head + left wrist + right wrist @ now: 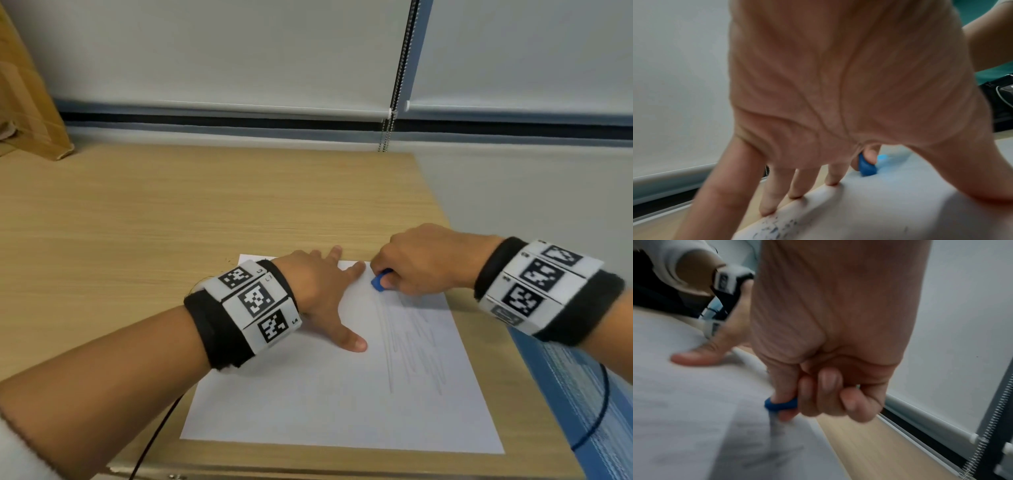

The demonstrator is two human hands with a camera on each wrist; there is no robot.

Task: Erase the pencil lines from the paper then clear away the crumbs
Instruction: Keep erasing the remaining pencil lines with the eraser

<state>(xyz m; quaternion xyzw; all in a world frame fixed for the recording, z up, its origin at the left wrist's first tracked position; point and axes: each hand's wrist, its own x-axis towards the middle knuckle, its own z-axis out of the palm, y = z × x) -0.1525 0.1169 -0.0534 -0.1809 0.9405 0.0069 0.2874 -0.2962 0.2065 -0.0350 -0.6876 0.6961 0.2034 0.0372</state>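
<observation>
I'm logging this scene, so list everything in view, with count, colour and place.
paper: one, white, flat on the desk's right part
pencil lines: several, grey, right part of the paper
eraser: one, blue, on the paper near its far edge
crumbs: many, dark, at the paper's far left edge
desk: one, light wood
roller blinds: two, pale grey, behind the desk
bead chain: one, metal, between the blinds
cardboard: brown, far left
left hand: fingers spread, pressing the paper
right hand: pinching the eraser
wristbands: two, black and white
</observation>
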